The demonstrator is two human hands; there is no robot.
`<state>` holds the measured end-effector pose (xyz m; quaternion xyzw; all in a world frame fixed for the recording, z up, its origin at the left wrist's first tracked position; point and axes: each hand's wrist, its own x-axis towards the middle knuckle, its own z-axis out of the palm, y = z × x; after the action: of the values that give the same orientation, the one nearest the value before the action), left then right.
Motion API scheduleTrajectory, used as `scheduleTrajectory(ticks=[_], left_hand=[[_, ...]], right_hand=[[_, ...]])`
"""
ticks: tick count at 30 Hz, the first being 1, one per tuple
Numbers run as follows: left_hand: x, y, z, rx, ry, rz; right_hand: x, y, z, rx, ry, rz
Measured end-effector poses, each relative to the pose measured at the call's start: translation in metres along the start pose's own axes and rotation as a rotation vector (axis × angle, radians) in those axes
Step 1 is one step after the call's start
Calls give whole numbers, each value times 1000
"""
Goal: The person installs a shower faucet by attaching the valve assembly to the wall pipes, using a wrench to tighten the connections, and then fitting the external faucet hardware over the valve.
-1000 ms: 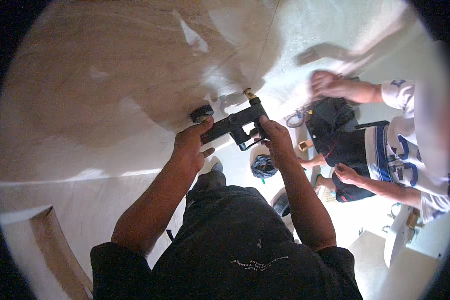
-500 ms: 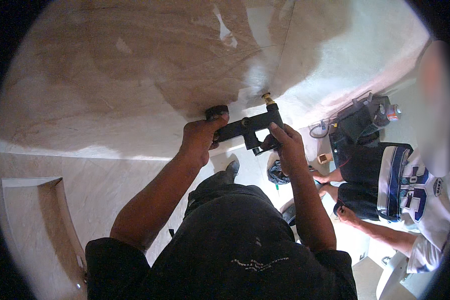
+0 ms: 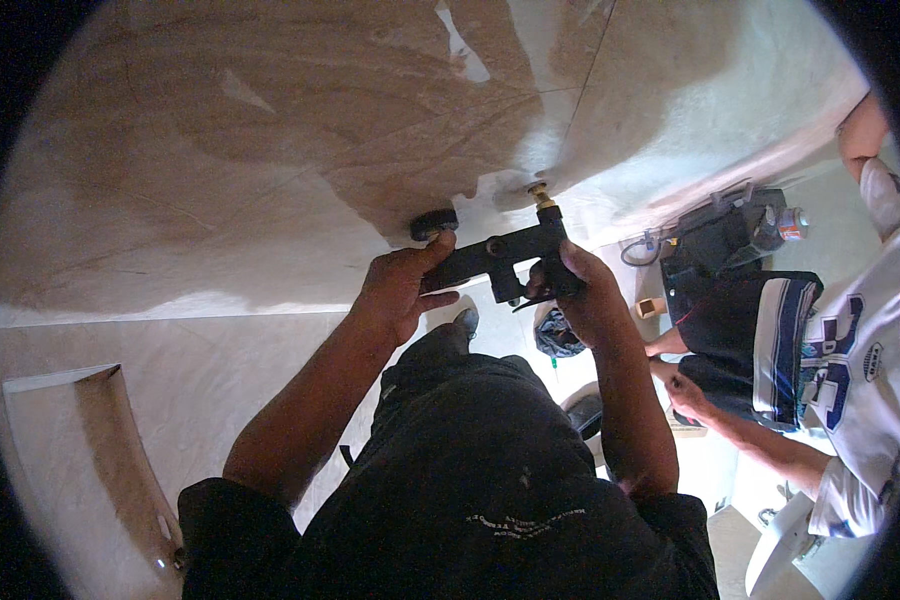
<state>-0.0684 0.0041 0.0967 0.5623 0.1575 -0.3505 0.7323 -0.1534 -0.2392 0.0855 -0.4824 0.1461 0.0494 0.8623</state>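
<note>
A black wall-mount shower mixer is held up against the marble-look tiled wall, tilted so its right end is higher. At that end a brass fitting runs between the mixer and the wall. A round black cover flange sits by the left end, close to the wall. My left hand grips the mixer's left end, thumb above near the flange and fingers below. My right hand is closed round the right end, by the lever; its fingers are partly hidden behind the mixer.
To the right a person in a white jersey sits or crouches near a black tool case with a plastic bottle. A black bag and a small cardboard box lie on the floor. A recessed niche is at left.
My right hand has shifted its grip lower and further round the mixer's right end. My left fingers have opened slightly below it. The co-worker has leaned, with one arm now toward the wall.
</note>
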Motion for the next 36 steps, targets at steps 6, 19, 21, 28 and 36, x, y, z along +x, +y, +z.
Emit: scheduleTrajectory(ticks=[6, 19, 21, 28, 36], left_hand=[[-23, -38, -2, -14, 118, 126], [-28, -36, 6, -62, 74, 90], [-23, -34, 0, -122, 54, 92], [-21, -35, -4, -280, -62, 49], [-43, -21, -19, -331, -151, -52]], right_hand=[[-25, 12, -1, -65, -21, 55], [-35, 7, 7, -62, 54, 47], [-30, 5, 9, -79, 40, 12], [-33, 5, 15, -92, 64, 45], [-30, 9, 20, -76, 62, 27]])
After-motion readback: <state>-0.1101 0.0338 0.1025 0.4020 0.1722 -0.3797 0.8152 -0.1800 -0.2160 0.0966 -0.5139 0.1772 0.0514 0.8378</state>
